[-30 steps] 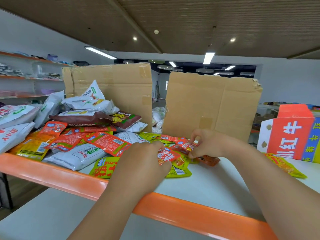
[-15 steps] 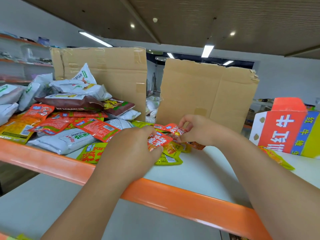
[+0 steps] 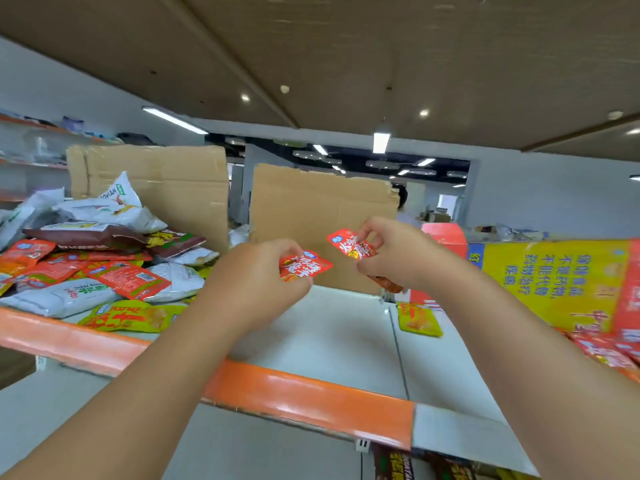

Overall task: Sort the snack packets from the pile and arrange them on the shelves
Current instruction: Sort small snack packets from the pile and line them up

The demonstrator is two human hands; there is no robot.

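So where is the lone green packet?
Head view, right of centre: the green packet lies flat on the shelf, beside the yellow box, below the right hand.

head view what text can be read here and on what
"OHIAN", start hidden: white upright snack packet in the pile.
"不能代替", "药物治疗": large yellow cardboard box.
Small red packets pinched by left hand and right hand: print too blurred.

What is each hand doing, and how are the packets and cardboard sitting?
Left hand: pinching a red snack packet, held up.
Right hand: pinching a second red snack packet, held up.
Snack pile: heaped at the left of the shelf.
Yellow-green packet: lying flat, untouched.
Cardboard sheet: standing upright.
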